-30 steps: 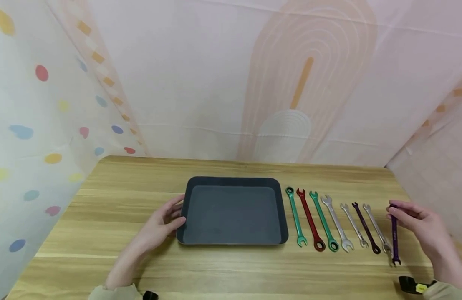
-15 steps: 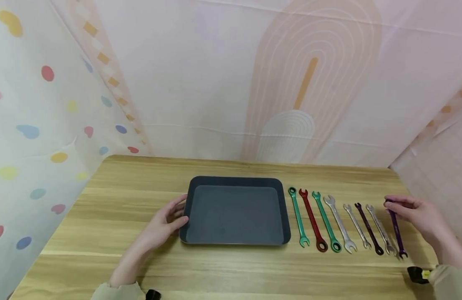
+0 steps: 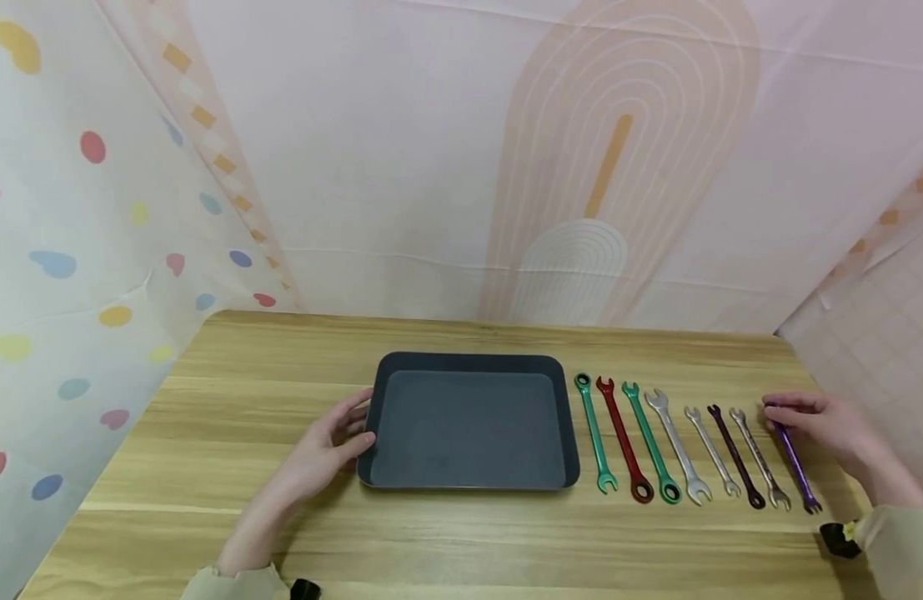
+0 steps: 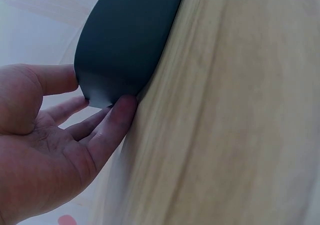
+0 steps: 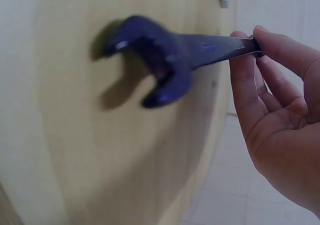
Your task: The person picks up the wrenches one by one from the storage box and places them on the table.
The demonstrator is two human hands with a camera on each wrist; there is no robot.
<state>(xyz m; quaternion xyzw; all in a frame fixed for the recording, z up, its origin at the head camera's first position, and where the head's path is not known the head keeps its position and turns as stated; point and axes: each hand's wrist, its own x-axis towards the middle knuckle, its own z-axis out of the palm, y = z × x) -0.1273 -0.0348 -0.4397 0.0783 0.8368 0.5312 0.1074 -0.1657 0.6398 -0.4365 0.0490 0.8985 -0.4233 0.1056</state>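
Note:
At the right end of a row of wrenches, my right hand [image 3: 825,425] pinches the far end of a purple wrench [image 3: 795,462] between thumb and fingers. In the right wrist view the purple wrench's open-ended head [image 5: 170,60] points toward the camera, close over the wood, its shadow beside it. To its left lies a silver wrench [image 3: 761,458]. My left hand [image 3: 322,446] holds the left side of a dark grey tray [image 3: 469,429], thumb on the rim and fingers against the outer wall [image 4: 125,40]. Nothing lies in the tray.
Between tray and hand, several wrenches lie roughly parallel on the wooden table [image 3: 469,542]: a green wrench [image 3: 596,433], a red wrench [image 3: 624,442], another green one, silver ones and a dark purple wrench [image 3: 734,458]. A patterned cloth [image 3: 401,167] hangs behind the table.
The purple wrench's near end has swung to the right, away from the silver wrench it overlapped, while my right hand moved slightly left. My left hand keeps its hold on the tray.

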